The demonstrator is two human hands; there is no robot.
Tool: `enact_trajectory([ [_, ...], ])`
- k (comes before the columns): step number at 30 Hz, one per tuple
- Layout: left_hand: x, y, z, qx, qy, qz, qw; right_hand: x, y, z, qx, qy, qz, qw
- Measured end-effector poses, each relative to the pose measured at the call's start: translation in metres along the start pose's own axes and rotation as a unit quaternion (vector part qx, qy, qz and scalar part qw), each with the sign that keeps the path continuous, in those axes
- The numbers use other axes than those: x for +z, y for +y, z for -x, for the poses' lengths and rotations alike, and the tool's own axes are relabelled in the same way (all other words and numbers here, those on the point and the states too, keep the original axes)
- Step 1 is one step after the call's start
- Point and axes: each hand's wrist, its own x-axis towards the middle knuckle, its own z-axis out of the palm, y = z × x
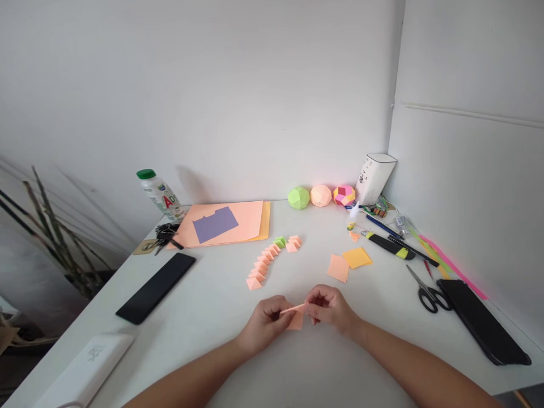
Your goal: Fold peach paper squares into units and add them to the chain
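Observation:
A small orange paper piece, partly folded with one flap raised, is between my two hands near the front of the table. My left hand pinches its left side, thumb in front. The fingertips of my right hand pinch the right end of the raised fold. Beyond my hands, a curved row of folded orange pieces leads up to green folded ones, with a few more orange pieces beside them. Orange square sheets and yellow square sheets lie to the right.
Paper balls and a white box stand at the wall. Scissors, a cutter, glue and a black case are right. Large sheets, a bottle, a black phone and a white device are left.

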Motion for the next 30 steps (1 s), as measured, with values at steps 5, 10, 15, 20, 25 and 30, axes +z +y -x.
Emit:
enact_trajectory([
  [5, -0.0003, 0.0017, 0.0001, -0.003, 0.001, -0.003, 1.0, -0.0014, 0.0018, -0.0001, -0.007, -0.009, -0.002, 1.0],
  [10, -0.0009, 0.0015, -0.0003, 0.002, 0.004, -0.005, 1.0, -0.0017, -0.0014, 0.0029, -0.034, -0.024, 0.026, 0.999],
  [15, -0.0005, -0.0002, -0.0001, 0.001, -0.005, 0.008, 1.0, 0.0014, -0.0054, 0.0069, -0.124, 0.001, 0.132, 0.983],
  [20, 0.0008, 0.0026, 0.0009, -0.003, -0.031, 0.065, 0.997, 0.0055, -0.0003, 0.0061, -0.169, -0.025, 0.201, 0.965],
  [25, 0.0015, 0.006, 0.0, -0.009, -0.044, 0.162, 0.986, 0.0064, 0.0016, 0.0064, -0.122, -0.017, 0.144, 0.982],
  [30, 0.0011, 0.0054, -0.001, -0.029, -0.017, 0.142, 0.989, 0.0055, 0.002, 0.0062, -0.107, -0.018, 0.113, 0.988],
])
